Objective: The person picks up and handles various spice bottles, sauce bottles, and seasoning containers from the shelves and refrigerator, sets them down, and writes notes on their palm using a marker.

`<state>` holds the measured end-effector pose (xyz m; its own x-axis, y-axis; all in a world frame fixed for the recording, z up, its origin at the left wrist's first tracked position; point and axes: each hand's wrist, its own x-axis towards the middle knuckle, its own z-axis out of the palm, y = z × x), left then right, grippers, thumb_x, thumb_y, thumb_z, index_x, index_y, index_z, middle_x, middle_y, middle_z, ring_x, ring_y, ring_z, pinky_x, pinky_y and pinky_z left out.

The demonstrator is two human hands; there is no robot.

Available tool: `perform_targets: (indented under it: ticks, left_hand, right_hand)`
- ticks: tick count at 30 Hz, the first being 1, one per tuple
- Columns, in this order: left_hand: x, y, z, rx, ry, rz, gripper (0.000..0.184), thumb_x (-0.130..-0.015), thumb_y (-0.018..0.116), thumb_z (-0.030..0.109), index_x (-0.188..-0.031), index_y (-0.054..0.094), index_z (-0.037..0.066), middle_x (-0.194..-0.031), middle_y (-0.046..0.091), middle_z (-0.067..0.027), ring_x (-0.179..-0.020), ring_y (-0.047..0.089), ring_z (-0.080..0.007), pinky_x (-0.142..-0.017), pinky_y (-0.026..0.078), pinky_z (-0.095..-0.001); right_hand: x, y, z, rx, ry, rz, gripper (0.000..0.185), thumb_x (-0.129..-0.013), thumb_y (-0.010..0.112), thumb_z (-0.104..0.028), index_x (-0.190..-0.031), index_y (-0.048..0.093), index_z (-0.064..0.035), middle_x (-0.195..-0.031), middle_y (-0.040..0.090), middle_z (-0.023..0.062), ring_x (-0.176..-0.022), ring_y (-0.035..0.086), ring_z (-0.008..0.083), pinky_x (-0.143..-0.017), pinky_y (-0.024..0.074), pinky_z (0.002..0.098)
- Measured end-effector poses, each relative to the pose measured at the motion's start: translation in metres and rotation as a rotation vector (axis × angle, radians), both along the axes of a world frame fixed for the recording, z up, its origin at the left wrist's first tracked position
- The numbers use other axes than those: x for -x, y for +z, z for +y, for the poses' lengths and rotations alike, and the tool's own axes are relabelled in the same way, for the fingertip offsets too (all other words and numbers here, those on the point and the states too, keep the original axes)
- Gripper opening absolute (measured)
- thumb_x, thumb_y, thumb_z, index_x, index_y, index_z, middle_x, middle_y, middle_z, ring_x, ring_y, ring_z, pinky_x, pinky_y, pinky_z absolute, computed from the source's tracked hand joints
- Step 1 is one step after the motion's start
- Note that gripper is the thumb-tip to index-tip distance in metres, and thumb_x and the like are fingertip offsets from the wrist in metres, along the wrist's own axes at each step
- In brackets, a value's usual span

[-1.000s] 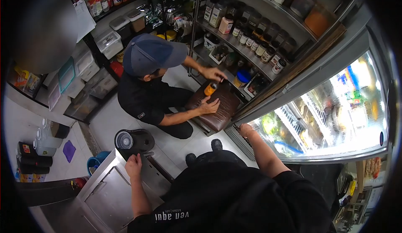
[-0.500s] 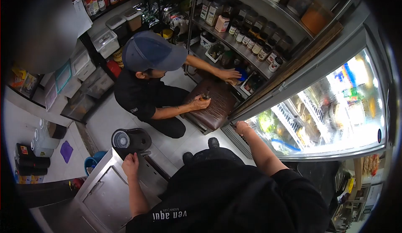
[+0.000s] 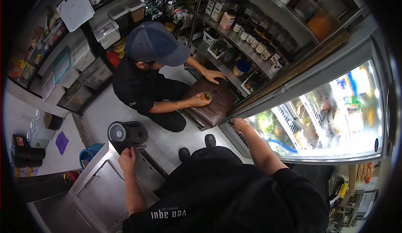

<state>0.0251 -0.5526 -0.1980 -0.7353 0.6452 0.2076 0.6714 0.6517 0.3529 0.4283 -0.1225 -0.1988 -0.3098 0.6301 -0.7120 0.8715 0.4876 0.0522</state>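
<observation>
My left hand (image 3: pixel 127 159) is over the edge of a steel counter (image 3: pixel 104 182), beside a black appliance with a round clear top (image 3: pixel 125 133). Its fingers are curled in, and nothing shows in them. My right hand (image 3: pixel 240 125) is closed near the lower corner of a lit glass-door fridge (image 3: pixel 326 115). A small dark thing pokes out at its fingertips, too small to name. Across from me a crouching person (image 3: pixel 146 73) holds a small jar (image 3: pixel 205 97) with an orange label over a brown padded stool (image 3: pixel 217 111). That person's other hand rests at the stool's far edge.
Spice bottles (image 3: pixel 255 40) line a metal shelf at the back right. Below them stand a blue-lidded tub (image 3: pixel 241 67) and small baskets (image 3: pixel 217 48). Lidded plastic bins (image 3: pixel 81 55) fill the left shelving. A purple cloth (image 3: pixel 62 143) lies on the floor.
The crouching person's far hand has drawn back from the blue-lidded tub to the stool. The jar in their near hand is turned differently. My hands have barely moved; the view has shifted slightly.
</observation>
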Motion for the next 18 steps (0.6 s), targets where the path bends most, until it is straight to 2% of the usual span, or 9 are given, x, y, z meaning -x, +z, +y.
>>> perform_targets:
  ticks: [8, 11, 14, 16, 18]
  left_hand:
    - [0.001, -0.001, 0.0, -0.018, 0.008, -0.013, 0.035, -0.089, 0.062, 0.028, -0.064, 0.048, 0.006, -0.06, 0.053, -0.012, -0.055, 0.056, -0.035, -0.05, 0.043, -0.0457]
    - [0.001, -0.001, 0.0, -0.03, 0.004, 0.005, 0.035, -0.088, 0.062, 0.027, -0.064, 0.048, 0.006, -0.06, 0.053, -0.0119, -0.055, 0.056, -0.0351, -0.05, 0.043, -0.0457]
    - [0.002, -0.002, 0.0, -0.031, 0.006, -0.009, 0.035, -0.088, 0.062, 0.026, -0.064, 0.048, 0.006, -0.061, 0.054, -0.0121, -0.055, 0.056, -0.0353, -0.05, 0.043, -0.0457]
    - [0.002, -0.003, -0.001, -0.024, 0.002, -0.006, 0.034, -0.088, 0.062, 0.026, -0.064, 0.048, 0.006, -0.061, 0.054, -0.0122, -0.055, 0.056, -0.0354, -0.05, 0.043, -0.0456]
    - [0.002, -0.002, 0.0, -0.032, 0.001, -0.002, 0.034, -0.088, 0.062, 0.026, -0.064, 0.048, 0.006, -0.061, 0.054, -0.0123, -0.055, 0.056, -0.0355, -0.05, 0.043, -0.0457]
  right_hand:
    - [0.005, 0.0, -0.003, -0.004, 0.017, -0.008, 0.029, -0.083, 0.06, -0.022, -0.105, 0.069, -0.0055, -0.112, 0.066, 0.0157, -0.107, 0.063, 0.0306, -0.093, 0.0495, 0.0406]
    - [0.005, 0.001, -0.003, 0.037, -0.074, 0.033, 0.032, -0.083, 0.061, -0.025, -0.107, 0.068, -0.0059, -0.112, 0.066, 0.0151, -0.107, 0.063, 0.03, -0.093, 0.0496, 0.0399]
    - [0.006, -0.002, -0.001, 0.024, 0.01, -0.005, 0.033, -0.082, 0.062, -0.026, -0.107, 0.069, -0.0058, -0.109, 0.067, 0.0147, -0.107, 0.063, 0.0291, -0.092, 0.0502, 0.0391]
    - [0.009, 0.006, -0.004, 0.048, -0.077, 0.056, 0.031, -0.081, 0.061, -0.026, -0.103, 0.07, -0.0058, -0.106, 0.069, 0.0141, -0.102, 0.065, 0.0283, -0.09, 0.0515, 0.0382]
    - [0.002, -0.024, 0.004, -0.028, -0.032, 0.068, 0.032, -0.08, 0.064, -0.027, -0.102, 0.07, -0.0042, -0.105, 0.069, 0.0148, -0.099, 0.066, 0.0285, -0.088, 0.0524, 0.0382]
